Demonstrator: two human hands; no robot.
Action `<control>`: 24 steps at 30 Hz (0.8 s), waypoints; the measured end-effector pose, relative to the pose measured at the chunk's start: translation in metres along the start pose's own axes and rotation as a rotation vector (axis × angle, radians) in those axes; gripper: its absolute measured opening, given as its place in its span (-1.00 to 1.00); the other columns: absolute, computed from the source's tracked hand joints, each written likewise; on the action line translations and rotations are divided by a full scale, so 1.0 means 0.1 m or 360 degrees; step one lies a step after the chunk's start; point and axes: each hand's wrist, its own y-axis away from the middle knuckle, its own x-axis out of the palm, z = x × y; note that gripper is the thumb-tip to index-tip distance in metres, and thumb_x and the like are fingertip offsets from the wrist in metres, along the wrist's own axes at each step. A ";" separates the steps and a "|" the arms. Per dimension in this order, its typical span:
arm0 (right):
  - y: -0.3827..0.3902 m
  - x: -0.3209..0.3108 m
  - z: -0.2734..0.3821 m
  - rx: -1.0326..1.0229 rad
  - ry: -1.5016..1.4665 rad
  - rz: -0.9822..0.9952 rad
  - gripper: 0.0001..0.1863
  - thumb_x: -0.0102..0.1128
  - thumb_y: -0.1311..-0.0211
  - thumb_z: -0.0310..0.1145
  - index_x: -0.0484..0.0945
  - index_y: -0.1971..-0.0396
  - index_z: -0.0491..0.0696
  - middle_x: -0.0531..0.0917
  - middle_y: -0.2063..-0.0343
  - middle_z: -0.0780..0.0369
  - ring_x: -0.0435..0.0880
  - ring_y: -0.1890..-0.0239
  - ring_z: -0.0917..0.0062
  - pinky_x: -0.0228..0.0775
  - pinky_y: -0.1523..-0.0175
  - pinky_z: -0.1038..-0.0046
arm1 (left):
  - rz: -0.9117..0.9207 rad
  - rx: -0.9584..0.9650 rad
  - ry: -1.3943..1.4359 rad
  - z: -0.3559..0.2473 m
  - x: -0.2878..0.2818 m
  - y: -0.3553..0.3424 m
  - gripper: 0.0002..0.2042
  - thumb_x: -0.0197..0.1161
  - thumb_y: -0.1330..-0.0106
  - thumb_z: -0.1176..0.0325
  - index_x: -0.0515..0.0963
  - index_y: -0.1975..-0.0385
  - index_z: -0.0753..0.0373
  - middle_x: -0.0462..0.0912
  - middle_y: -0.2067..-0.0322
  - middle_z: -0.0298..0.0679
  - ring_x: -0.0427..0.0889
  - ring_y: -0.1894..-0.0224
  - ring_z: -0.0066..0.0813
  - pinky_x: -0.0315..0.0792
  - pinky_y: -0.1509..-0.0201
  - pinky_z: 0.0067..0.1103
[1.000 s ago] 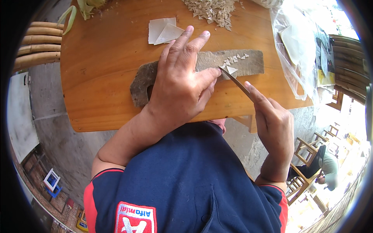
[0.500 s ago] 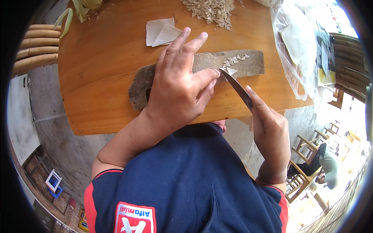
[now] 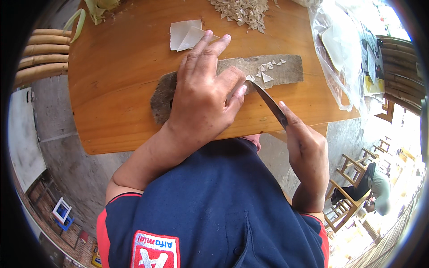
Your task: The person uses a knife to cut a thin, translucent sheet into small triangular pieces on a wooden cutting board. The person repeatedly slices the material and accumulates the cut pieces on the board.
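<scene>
A worn wooden board (image 3: 288,73) lies on the wooden table (image 3: 111,102), with small pale triangles (image 3: 267,77) scattered on its right half. My left hand (image 3: 203,89) rests over the board, two fingers stretched out and the thumb and forefinger bent at a small pale piece (image 3: 249,78) beside the blade tip. My right hand (image 3: 306,147) grips a knife (image 3: 270,102), its point on the board at that piece. Two overlapping pale square sheets (image 3: 178,35) lie beyond my fingers.
A pile of small pale pieces (image 3: 243,13) sits at the back, pale green strips (image 3: 80,22) at back left, a clear plastic bag (image 3: 335,67) on the right. Bamboo chairs (image 3: 42,53) flank the table. Another person (image 3: 377,196) is among wooden chairs at lower right.
My left forefinger has bent and drawn back slightly to the left. My right hand and the knife have moved slightly left, the tip now farther from the larger triangle.
</scene>
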 end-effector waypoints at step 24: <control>0.00 0.18 0.24 0.0113 -0.0145 -0.0050 -0.43 0.06 -0.30 -0.73 0.55 -0.30 -0.05 0.73 0.21 -0.08 0.78 0.27 0.16 0.58 0.11 0.35 | -0.0052 0.0119 -0.0019 0.00 0.00 0.01 -0.83 0.41 -0.14 0.46 0.79 0.27 0.17 0.48 -0.30 0.04 0.32 -0.44 0.17 0.30 -0.43 -0.15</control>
